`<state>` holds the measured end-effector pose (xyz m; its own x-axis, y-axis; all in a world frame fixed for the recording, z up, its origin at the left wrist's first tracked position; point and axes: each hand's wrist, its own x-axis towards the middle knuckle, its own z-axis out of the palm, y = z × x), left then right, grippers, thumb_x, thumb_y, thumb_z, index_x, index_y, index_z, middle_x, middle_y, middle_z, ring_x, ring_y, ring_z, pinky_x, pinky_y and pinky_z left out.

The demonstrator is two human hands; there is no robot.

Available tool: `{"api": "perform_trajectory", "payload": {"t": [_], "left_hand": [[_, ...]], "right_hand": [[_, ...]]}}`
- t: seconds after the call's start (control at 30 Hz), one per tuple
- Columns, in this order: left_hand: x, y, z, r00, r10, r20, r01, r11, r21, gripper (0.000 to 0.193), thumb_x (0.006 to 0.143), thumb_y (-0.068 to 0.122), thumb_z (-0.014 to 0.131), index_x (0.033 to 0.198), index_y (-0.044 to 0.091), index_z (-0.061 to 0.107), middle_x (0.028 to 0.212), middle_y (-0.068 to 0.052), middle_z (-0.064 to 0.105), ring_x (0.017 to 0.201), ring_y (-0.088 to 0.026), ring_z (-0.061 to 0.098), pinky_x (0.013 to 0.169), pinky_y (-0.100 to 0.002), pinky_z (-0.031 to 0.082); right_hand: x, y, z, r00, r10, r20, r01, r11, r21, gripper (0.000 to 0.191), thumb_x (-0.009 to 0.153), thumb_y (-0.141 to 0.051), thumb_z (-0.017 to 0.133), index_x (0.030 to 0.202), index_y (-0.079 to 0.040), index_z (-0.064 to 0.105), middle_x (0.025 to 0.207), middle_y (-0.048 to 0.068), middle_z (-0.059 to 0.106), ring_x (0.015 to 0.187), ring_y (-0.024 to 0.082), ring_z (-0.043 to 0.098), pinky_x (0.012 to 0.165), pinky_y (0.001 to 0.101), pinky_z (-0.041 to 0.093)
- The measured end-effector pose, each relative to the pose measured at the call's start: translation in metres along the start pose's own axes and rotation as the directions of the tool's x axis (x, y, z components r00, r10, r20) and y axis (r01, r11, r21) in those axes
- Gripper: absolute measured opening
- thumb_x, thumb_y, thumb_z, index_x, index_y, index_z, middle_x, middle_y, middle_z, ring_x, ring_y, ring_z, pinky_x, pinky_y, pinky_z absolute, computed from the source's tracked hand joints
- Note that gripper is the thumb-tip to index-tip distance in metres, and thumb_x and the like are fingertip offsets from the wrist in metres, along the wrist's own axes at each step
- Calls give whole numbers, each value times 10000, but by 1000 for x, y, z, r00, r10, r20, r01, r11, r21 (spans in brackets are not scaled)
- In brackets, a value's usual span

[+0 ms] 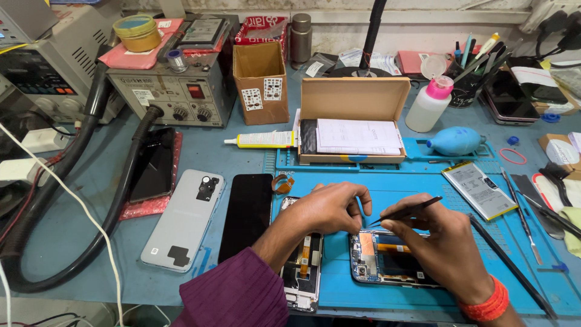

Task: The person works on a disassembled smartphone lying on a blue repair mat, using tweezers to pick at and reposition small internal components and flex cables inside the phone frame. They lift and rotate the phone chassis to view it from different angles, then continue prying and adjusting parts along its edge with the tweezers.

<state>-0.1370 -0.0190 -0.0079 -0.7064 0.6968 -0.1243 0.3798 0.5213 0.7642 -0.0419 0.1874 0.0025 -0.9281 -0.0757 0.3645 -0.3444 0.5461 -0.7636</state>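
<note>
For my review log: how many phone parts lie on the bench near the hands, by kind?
Opened phone bodies: 2, one under the right hand, one under the left forearm
Back covers: 1
Black screen panels: 1
Loose batteries: 1
Total: 5

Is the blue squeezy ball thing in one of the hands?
No, the blue bulb blower lies on the mat's far tray, away from both hands.

Phone repair workshop: hot-air station [175,91], blue work mat [423,188], opened phones [387,257].
</note>
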Motion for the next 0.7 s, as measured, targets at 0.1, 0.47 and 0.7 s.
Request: {"api": "perform_trajectory", "payload": {"t": [0.1,0.47,0.7], "left_hand": [[1,5,1,1000,-7,-1,7,999,34,360,669,150,771,1022,174,700,825,42,772,828,-146,738,875,-361,413],[1,4,-1,1000,-16,16,16,1000,-9,321,712,155,772,1025,162,703,859,14,795,839,-146,753,889,-333,470],[3,4,1,999,-50,22,50,999,-12,327,712,158,765,1035,151,718,864,5,799,823,-152,765,884,-306,500]], "right_hand": [[-4,2,-4,999,-45,-18,46,999,9,234,808,-69,792,1009,-26,679,909,56,805,822,134,797,732,299,664],[-50,22,-30,939,166,-300,-102,970,219,246,865,67,707,1080,40,593,1035,183,754,964,205,740,829,334,623],[-70,37,-28,893,126,-433,0,960,281,303,901,120,666,1168,43,546,1096,229,714,1039,240,736,928,355,625]]}}
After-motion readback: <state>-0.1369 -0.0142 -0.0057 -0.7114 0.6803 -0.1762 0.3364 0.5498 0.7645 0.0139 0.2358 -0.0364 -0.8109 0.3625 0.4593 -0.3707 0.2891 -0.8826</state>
